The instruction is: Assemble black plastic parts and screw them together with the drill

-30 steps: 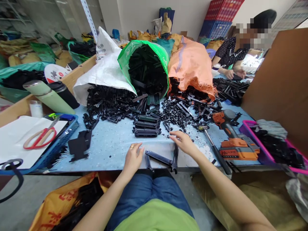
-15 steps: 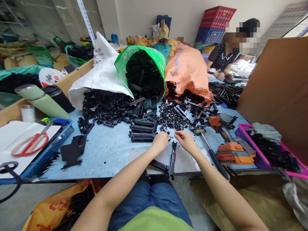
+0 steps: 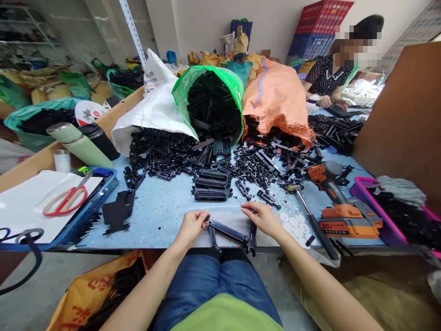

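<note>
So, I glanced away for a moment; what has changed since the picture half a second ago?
The left hand moved left and back toward the person, and now seems to pinch a small dark piece by one end of the long black bar. The right hand came slightly nearer. The stacked black parts, drill and hammer stayed put.

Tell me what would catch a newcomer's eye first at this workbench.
Probably the bright green sack, gaping open at the back of the table, black parts inside, between a white sack and an orange sack. Then, likely, the orange power drill on the right and the red scissors on the paper at left.
</note>
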Tool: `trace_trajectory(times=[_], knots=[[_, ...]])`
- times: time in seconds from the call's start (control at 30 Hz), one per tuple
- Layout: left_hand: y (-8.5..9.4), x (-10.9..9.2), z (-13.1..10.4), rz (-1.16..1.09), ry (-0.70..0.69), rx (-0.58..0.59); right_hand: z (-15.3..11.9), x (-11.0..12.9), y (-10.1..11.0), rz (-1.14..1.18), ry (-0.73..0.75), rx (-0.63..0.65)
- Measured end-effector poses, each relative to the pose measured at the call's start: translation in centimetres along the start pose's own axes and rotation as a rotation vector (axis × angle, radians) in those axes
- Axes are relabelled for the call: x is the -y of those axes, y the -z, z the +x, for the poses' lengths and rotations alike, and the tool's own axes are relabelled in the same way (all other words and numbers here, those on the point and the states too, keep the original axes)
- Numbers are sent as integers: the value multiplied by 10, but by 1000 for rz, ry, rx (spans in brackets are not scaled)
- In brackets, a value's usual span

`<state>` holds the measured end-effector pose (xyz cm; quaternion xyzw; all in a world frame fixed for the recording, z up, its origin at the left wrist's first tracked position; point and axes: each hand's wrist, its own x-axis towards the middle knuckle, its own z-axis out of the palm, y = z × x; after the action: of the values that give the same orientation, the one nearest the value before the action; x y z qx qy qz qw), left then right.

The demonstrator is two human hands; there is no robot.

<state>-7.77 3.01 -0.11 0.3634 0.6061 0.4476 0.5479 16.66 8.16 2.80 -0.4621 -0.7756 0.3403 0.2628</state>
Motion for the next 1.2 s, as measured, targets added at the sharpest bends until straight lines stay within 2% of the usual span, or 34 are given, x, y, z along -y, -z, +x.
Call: trace_trajectory(times=[0.2, 0.3, 0.4, 0.47, 0.53, 0.6, 0.67, 0.7, 0.73, 0.77, 0.8, 0.87, 0.9, 0.93, 1.0, 1.07, 1.13, 1.2], knots=[[-8, -3, -4, 388, -260, 5, -5, 24, -20, -34, 96, 9], [-7, -2, -9, 507, -374, -118, -6, 35, -35, -96, 238, 27], [-4, 3, -22, 618, -315, -225, -7, 42, -49, -233, 377, 126], [-7, 6, -37, 794, -191, -182, -6, 45, -57, -309, 406, 210], [-15, 8, -53, 1001, -106, -91, -6, 46, -62, -327, 386, 268], [-23, 8, -65, 1135, -89, -35, -7, 44, -60, -312, 371, 298], [-24, 8, -71, 1203, -129, -70, -9, 37, -45, -324, 366, 271], [-20, 8, -70, 1224, -200, -106, -11, 30, -33, -354, 351, 232], [-14, 8, -67, 1240, -327, -123, -13, 21, -19, -396, 335, 195], [-8, 8, -62, 1252, -513, -96, -15, 11, -5, -446, 325, 170], [-2, 7, -53, 1259, -737, -13, -16, -1, 9, -497, 339, 181], [5, 6, -32, 1257, -1164, 278, -17, -25, 28, -574, 455, 286], [4, 6, -20, 1257, -1303, 425, -17, -36, 32, -598, 528, 336], [0, 5, -8, 1265, -1383, 534, -15, -45, 32, -614, 591, 361], [-12, 2, 11, 1284, -1420, 608, -11, -55, 25, -623, 689, 355], [-24, -3, 16, 1253, -1384, 568, -9, -51, 16, -574, 765, 310], [-29, -12, 4, 1114, -1311, 472, -13, -32, 12, -423, 783, 250], [-29, -25, -24, 882, -1194, 368, -23, -3, 11, -190, 716, 201]])
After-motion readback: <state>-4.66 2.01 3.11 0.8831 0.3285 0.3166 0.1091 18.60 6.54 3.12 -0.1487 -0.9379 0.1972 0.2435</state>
